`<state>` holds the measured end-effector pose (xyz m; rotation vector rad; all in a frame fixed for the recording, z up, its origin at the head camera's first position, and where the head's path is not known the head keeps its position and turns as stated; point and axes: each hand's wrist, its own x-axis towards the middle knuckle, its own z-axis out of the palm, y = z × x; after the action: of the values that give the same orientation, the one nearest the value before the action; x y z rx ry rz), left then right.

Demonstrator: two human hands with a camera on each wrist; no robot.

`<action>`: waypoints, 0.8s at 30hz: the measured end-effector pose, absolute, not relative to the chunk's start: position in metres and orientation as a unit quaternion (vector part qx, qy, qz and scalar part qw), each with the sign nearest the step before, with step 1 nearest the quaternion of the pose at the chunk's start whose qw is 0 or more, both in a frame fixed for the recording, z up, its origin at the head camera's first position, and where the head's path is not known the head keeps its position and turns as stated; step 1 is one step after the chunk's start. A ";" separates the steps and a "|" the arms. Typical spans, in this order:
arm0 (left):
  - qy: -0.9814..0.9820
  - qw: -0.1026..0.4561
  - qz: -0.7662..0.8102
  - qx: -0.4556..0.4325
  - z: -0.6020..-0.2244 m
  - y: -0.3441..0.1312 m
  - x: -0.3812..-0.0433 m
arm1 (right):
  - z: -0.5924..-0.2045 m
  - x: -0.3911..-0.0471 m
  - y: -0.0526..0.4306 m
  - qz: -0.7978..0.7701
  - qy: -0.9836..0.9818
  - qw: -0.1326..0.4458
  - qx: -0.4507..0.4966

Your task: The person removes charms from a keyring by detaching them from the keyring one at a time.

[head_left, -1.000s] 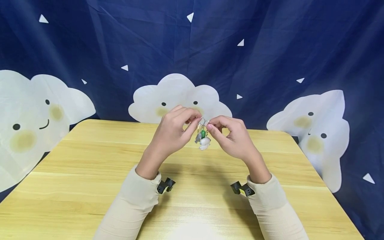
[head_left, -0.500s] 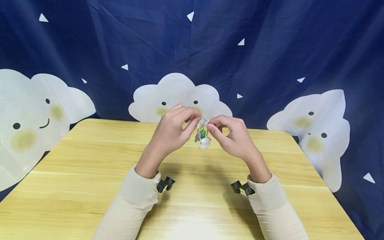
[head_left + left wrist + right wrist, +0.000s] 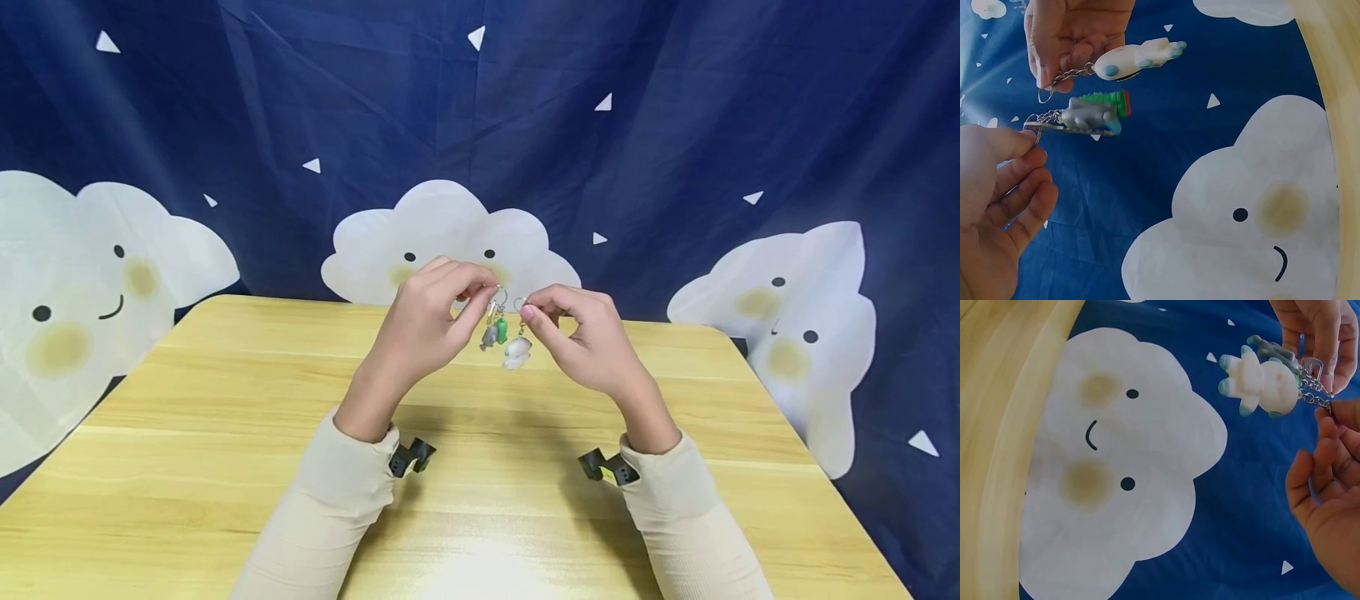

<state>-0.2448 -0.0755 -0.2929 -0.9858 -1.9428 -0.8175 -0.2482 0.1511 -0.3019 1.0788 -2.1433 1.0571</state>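
Note:
Thumb and forefinger of my left hand [image 3: 429, 323] pinch a metal key ring [image 3: 503, 295]. A grey figure charm [image 3: 1088, 115], a green charm with a red end [image 3: 1109, 99] and a thin flat metal piece [image 3: 1085, 130] hang from it on short chains. My right hand [image 3: 587, 340] pinches another ring [image 3: 519, 304], which carries a white animal-like figure [image 3: 1277, 387] with light blue paws on a chain. Both rings are held up above the table, close side by side, with a narrow gap between them in the head view.
A pale wooden table [image 3: 480, 467] spreads beneath both forearms. Behind its far edge hangs a dark blue curtain [image 3: 525, 100] printed with white clouds and small triangles. Black wrist cameras [image 3: 411, 457] sit at both beige cuffs.
The two rings, which overlapped before, now stand apart. My left hand has shifted slightly left with the grey and green charms; the white figure hangs separately from my right hand.

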 end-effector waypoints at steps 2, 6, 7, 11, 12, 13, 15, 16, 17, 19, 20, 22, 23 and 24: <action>-0.767 0.396 -0.321 -0.390 -0.292 -0.076 -0.245 | -0.302 -0.248 0.152 0.390 -0.792 0.253 0.396; -0.768 0.394 -0.320 -0.390 -0.291 -0.075 -0.244 | -0.302 -0.250 0.153 0.383 -0.806 0.232 0.387; -0.769 0.393 -0.320 -0.389 -0.291 -0.075 -0.243 | -0.303 -0.250 0.153 0.381 -0.811 0.224 0.385; -0.772 0.391 -0.320 -0.386 -0.292 -0.076 -0.243 | -0.306 -0.254 0.153 0.364 -0.830 0.186 0.379; -0.772 0.391 -0.320 -0.385 -0.292 -0.077 -0.243 | -0.307 -0.256 0.153 0.359 -0.835 0.176 0.378; -0.773 0.391 -0.321 -0.383 -0.292 -0.077 -0.243 | -0.308 -0.257 0.153 0.354 -0.839 0.165 0.378; -0.774 0.392 -0.321 -0.381 -0.292 -0.078 -0.243 | -0.310 -0.260 0.153 0.345 -0.848 0.140 0.378; -0.774 0.391 -0.321 -0.381 -0.292 -0.078 -0.243 | -0.312 -0.262 0.154 0.340 -0.852 0.128 0.378; -0.774 0.392 -0.321 -0.381 -0.292 -0.079 -0.243 | -0.313 -0.264 0.154 0.335 -0.855 0.115 0.379; -0.773 0.392 -0.321 -0.382 -0.291 -0.079 -0.243 | -0.317 -0.268 0.154 0.325 -0.861 0.092 0.379; -0.773 0.392 -0.321 -0.383 -0.291 -0.079 -0.242 | -0.319 -0.269 0.154 0.321 -0.864 0.081 0.379; -0.772 0.392 -0.321 -0.384 -0.291 -0.078 -0.243 | -0.323 -0.273 0.154 0.316 -0.868 0.063 0.378; -0.772 0.392 -0.321 -0.384 -0.290 -0.078 -0.243 | -0.325 -0.275 0.154 0.315 -0.870 0.055 0.376; -0.771 0.392 -0.322 -0.384 -0.290 -0.078 -0.243 | -0.327 -0.276 0.155 0.314 -0.871 0.047 0.374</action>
<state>-0.2427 -0.0782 -0.2902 -0.9748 -1.9586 -0.8163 -0.2764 0.1546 -0.3271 1.1397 -2.6580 0.9583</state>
